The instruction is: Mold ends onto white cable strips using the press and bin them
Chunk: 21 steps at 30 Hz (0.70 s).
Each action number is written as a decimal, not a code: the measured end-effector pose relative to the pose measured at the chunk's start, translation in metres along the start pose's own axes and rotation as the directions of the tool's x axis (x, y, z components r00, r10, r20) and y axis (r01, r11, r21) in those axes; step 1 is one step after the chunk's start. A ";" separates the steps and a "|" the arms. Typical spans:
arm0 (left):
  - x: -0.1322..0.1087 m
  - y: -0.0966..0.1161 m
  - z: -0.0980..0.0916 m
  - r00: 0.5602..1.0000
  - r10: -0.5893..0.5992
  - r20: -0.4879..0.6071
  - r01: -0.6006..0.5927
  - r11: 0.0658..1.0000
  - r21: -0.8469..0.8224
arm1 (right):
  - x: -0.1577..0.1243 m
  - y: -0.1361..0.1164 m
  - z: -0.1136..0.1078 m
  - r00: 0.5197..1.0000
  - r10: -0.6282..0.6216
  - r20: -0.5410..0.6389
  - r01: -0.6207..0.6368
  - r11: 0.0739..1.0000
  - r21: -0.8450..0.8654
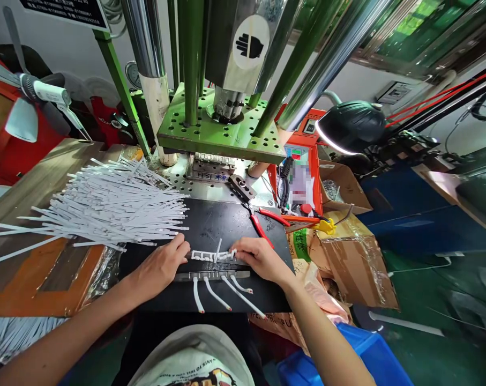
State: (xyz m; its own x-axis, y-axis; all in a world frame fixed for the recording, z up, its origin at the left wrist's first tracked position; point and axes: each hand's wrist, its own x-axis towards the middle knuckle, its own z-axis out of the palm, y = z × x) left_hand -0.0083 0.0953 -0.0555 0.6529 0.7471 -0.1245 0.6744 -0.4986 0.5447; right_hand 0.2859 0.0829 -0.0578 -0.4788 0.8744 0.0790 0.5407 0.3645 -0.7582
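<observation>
Above the black work surface, a white ladder-like plastic strip spans the gap between my hands. My left hand pinches its left end, fingers closed. The right end is in the closed fingers of my right hand. A thin white piece stands up from the strip's middle. Just below, nearer my body, lies a narrow metal bar with several short white cables running out of it toward me. The fingertips of both hands partly cover the strip's ends.
A heap of white cables lies to the left. Behind stands a press with a green plate over a metal mould. Red-handled pliers and a metal block lie right of centre. Cardboard boxes and a blue bin are at right.
</observation>
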 end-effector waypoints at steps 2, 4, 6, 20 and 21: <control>-0.001 0.000 0.002 1.000 0.030 0.001 -0.030 0.999 -0.016 | 0.022 0.005 0.000 0.985 0.031 -0.171 -0.039 0.998 -0.046; -0.003 -0.002 0.001 1.000 0.021 -0.003 -0.021 1.000 0.008 | 0.044 0.008 -0.003 0.940 0.032 -0.341 -0.067 0.993 -0.092; -0.002 -0.005 -0.006 1.000 0.017 0.014 -0.018 0.999 0.028 | 0.060 0.006 -0.011 0.912 -0.001 -0.411 -0.048 0.993 -0.107; 0.103 0.043 -0.077 0.844 0.523 -0.119 -0.520 0.852 0.057 | 0.010 -0.044 -0.044 0.785 -0.171 -0.595 0.007 0.963 -0.268; 0.106 0.048 -0.074 0.841 0.527 -0.124 -0.524 0.850 0.061 | 0.003 -0.046 -0.047 0.778 -0.161 -0.607 -0.023 0.959 -0.283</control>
State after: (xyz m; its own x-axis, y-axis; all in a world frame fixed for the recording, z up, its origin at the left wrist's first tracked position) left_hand 0.0675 0.1828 0.0187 0.8616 0.4198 0.2854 0.2522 -0.8419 0.4770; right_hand 0.2925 0.0835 0.0075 -0.0392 0.8162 0.5764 0.7253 0.4201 -0.5454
